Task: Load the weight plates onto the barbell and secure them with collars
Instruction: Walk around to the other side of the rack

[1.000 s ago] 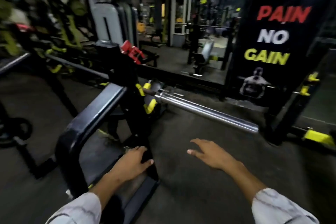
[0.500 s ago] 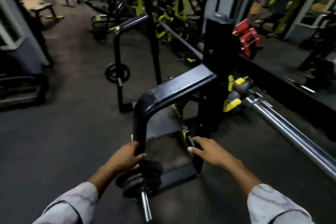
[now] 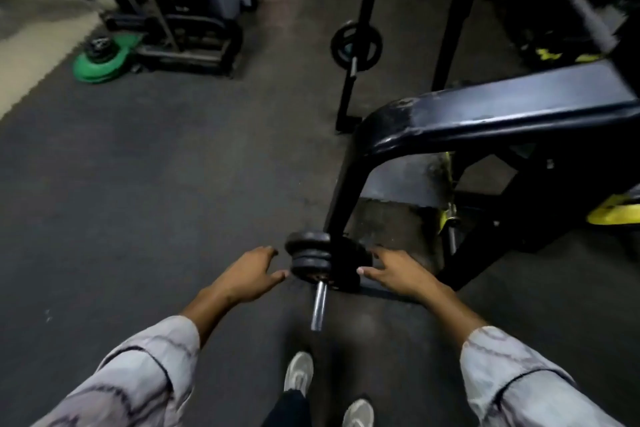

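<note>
Weight plates (image 3: 310,258) sit stacked on a storage peg (image 3: 318,305) of a black rack (image 3: 485,114); left hand (image 3: 251,274) and right hand (image 3: 394,272) reach alongside, fingers spread, gripping nothing.

A person's left hand (image 3: 250,273) and right hand (image 3: 391,270) reach, fingers spread, either side of small black weight plates (image 3: 309,258) on a steel peg (image 3: 318,305) at a dark rack (image 3: 450,128).

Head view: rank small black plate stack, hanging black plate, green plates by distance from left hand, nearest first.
From the left hand:
1. Small black plate stack, just right of its fingers, on the storage peg.
2. Hanging black plate, up ahead on a rack upright.
3. Green plates, on the floor far left.
</note>
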